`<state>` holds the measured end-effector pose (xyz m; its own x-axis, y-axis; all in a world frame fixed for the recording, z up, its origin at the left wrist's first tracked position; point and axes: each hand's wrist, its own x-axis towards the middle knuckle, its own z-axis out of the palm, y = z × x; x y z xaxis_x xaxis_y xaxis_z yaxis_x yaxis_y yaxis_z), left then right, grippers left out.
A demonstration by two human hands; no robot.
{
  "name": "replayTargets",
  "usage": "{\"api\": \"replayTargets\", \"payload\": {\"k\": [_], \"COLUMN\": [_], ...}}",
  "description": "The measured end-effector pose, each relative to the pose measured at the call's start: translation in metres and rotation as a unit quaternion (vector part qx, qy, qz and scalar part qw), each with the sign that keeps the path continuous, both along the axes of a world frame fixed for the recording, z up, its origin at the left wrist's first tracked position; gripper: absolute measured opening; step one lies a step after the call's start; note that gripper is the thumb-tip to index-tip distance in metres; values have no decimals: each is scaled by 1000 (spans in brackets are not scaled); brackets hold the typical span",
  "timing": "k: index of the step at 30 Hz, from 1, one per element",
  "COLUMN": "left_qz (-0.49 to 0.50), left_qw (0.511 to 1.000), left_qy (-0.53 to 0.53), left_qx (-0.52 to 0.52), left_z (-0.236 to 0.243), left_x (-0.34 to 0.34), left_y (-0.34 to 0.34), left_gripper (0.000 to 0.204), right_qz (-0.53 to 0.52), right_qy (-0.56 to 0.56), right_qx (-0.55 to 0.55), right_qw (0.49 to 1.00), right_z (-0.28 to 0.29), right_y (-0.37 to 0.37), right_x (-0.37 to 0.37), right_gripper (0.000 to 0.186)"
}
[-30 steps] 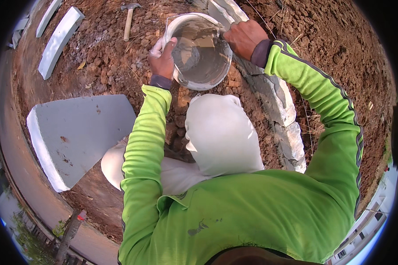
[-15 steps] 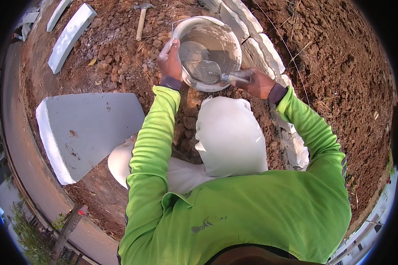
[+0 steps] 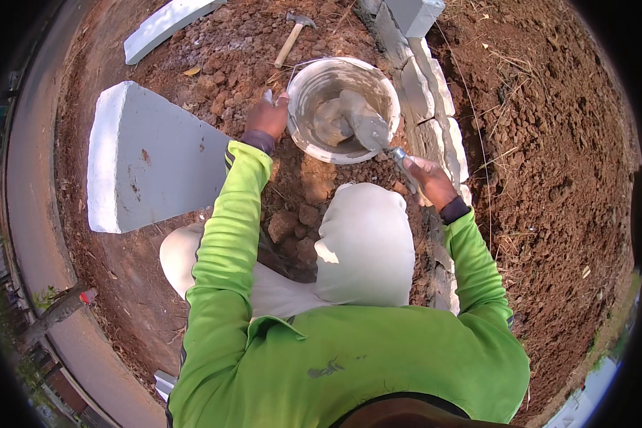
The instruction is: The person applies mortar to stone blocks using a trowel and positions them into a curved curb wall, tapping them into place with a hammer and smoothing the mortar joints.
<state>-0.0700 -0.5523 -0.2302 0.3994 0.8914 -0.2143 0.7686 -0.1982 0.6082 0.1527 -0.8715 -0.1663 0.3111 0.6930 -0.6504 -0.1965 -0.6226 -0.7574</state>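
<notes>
More thickly than before, wet, lumpy grey mortar (image 3: 362, 113) coats the trowel (image 3: 375, 135); right fingers (image 3: 422, 171) clench its handle, left fingers (image 3: 282, 105) grasp the round bucket (image 3: 349, 69) by its rim.

trowel handle (image 3: 400, 156): part-hidden by right hand (image 3: 432, 182) | grey block (image 3: 415, 16): top-cut | left hand (image 3: 267, 117): grip unclear, perhaps bucket rim (image 3: 339, 158)

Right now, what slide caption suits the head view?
Left hand at a bucket's rim, right hand holding a grey-coated trowel at its mouth.

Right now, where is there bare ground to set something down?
Broad soil lies open right of the stone row; a lumpier patch sits between hammer and grey slab. Crowded around the bucket: left hand, right hand with trowel, and knee.
</notes>
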Motion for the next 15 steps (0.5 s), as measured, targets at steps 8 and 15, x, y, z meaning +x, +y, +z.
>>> {"api": "replayTargets", "payload": {"k": [8,15], "left_qz": [0,231], "left_qw": [824,914], "left_qy": [-236,-131], "left_qx": [515,307], "left_z": [259,197], "left_x": [-112,-245], "left_y": [-109,-125], "left_gripper": [60,125], "right_qz": [27,122], "right_qy": [-26,18], "right_qx": [70,235], "right_qw": [997,964], "right_z": [12,69], "right_y": [4,73], "right_x": [16,-3], "right_gripper": [34,42]}}
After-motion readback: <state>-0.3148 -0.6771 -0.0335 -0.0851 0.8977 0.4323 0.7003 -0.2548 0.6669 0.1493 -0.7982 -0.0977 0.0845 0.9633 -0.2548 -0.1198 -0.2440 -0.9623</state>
